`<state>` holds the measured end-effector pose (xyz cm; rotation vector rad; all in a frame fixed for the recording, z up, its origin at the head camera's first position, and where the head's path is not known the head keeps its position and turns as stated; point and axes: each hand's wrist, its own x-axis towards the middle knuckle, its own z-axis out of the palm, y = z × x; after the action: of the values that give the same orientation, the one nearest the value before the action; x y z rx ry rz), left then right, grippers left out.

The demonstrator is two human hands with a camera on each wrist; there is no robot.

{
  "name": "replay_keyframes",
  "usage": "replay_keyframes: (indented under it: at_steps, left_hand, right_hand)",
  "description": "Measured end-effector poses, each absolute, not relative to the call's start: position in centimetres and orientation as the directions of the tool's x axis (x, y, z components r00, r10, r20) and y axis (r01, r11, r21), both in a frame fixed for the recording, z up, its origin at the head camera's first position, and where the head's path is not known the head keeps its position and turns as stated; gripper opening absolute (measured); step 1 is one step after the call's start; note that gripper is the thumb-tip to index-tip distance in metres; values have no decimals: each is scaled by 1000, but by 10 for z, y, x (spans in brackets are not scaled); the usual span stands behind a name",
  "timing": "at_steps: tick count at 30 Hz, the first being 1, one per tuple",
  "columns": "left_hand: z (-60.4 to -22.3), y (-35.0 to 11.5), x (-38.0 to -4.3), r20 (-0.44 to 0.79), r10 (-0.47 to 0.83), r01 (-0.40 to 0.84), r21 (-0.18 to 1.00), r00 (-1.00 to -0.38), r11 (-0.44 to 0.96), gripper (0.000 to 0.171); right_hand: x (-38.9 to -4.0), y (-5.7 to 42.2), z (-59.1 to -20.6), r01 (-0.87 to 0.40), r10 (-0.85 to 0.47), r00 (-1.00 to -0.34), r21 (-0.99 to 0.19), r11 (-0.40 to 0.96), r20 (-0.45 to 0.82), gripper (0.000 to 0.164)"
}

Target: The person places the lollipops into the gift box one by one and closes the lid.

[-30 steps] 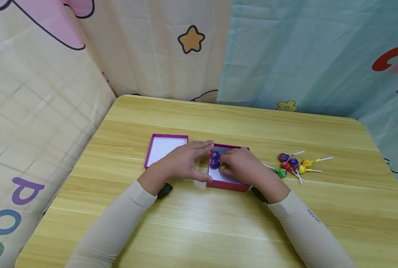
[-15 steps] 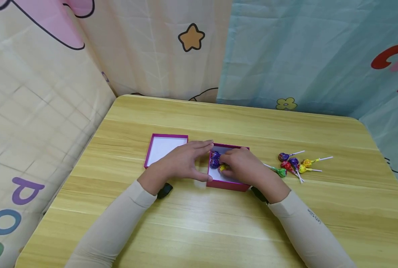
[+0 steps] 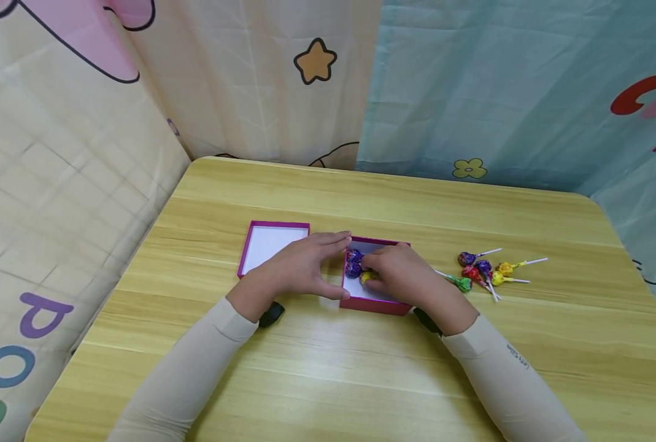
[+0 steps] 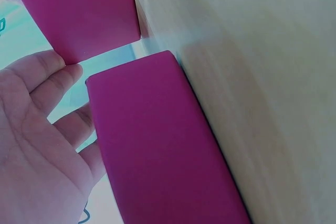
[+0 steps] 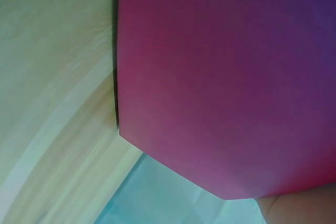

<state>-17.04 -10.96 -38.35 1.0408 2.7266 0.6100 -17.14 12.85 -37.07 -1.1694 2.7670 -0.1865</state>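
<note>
- Left hand (image 3: 305, 264): thumb and fingers spread apart, touching the left end of the box (image 3: 374, 306).
- Right hand (image 3: 402, 273): curled inside it, pinching a yellow lollipop (image 3: 367, 277) beside purple lollipops (image 3: 353, 269).
- Other lollipops (image 3: 471, 274): on the bench (image 3: 328, 368), right.

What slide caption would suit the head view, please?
Right hand in a magenta box, left hand at its left side, lollipops on the table.

Pale wood-look table (image 3: 328, 374) here, with a magenta box (image 3: 374, 306) sitting on it, matching lid (image 3: 272, 242) just left, loose lollipops (image 3: 483, 266) over right.
</note>
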Motion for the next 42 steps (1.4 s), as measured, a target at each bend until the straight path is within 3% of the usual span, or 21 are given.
replay_keyframes:
  at_steps: [8,16,22,34,42]
  left_hand:
    - [-383,-108,-171,-1,666,603,423,-746,677,103]
    - [-382,-106,-172,5,663,603,421,-749,678,105]
    - [-381,-104,-173,-10,656,590,425,-755,686,104]
    - [-380,-102,-173,-14,661,596,419,-750,685,103]
    - [-379,-101,-173,-20,647,580,423,-762,696,102]
  right_hand:
    - [-172,132,-370,-713,-727,-684,-154,684,-58,21]
    - [-173,148,-358,-738,-742,-663,-248,627,99,24]
    - [-171,167,-342,-687,-688,-711,-350,637,146,24]
    - [-165,235,-335,-653,-587,-757,-369,661,288,12]
    - [-160,275,-341,-573,-523,-819,-382,725,236,5]
